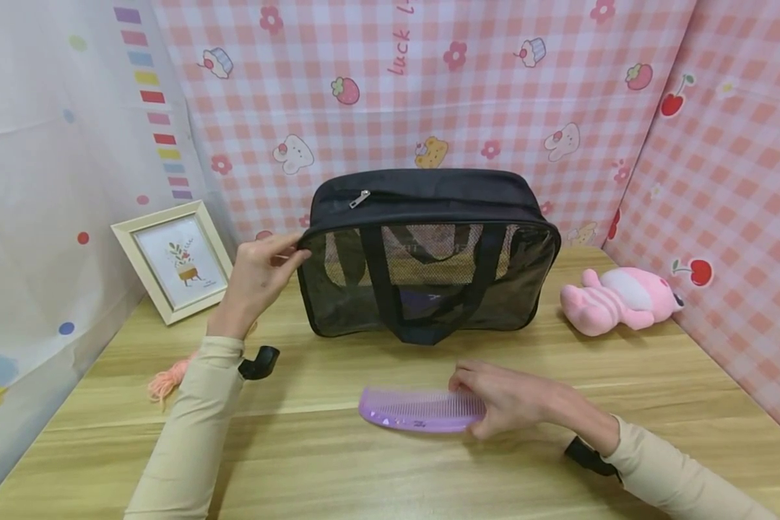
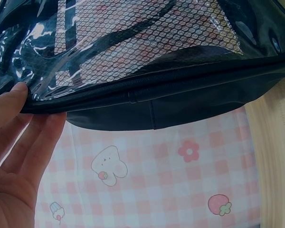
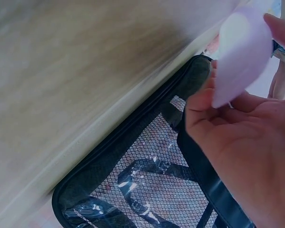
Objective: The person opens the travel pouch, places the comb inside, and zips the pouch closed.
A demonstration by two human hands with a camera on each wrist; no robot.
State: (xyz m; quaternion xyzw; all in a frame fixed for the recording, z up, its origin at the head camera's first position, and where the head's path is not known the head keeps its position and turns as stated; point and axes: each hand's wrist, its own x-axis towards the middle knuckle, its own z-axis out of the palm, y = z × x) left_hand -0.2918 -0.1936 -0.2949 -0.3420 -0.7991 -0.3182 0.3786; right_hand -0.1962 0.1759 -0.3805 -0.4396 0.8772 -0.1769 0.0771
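A black see-through toiletry bag (image 1: pixel 422 253) with a mesh pocket and a dark strap handle stands upright on the wooden table. At its upper left corner my left hand (image 1: pixel 263 278) pinches the edge, thumb on the clear front panel and fingers behind, as the left wrist view shows. My right hand (image 1: pixel 510 397) grips one end of a purple comb (image 1: pixel 416 412) in front of the bag, with the teeth facing the bag. In the right wrist view the comb (image 3: pixel 242 52) appears blurred between thumb and fingers. Something purple shows faintly inside the bag.
A framed picture (image 1: pixel 182 260) leans at the back left. Pink yarn (image 1: pixel 169 379) lies partly hidden behind the left sleeve. A pink plush toy (image 1: pixel 617 300) lies right of the bag. Patterned cloth (image 1: pixel 403 115) hangs behind the wooden table (image 1: pixel 312 477).
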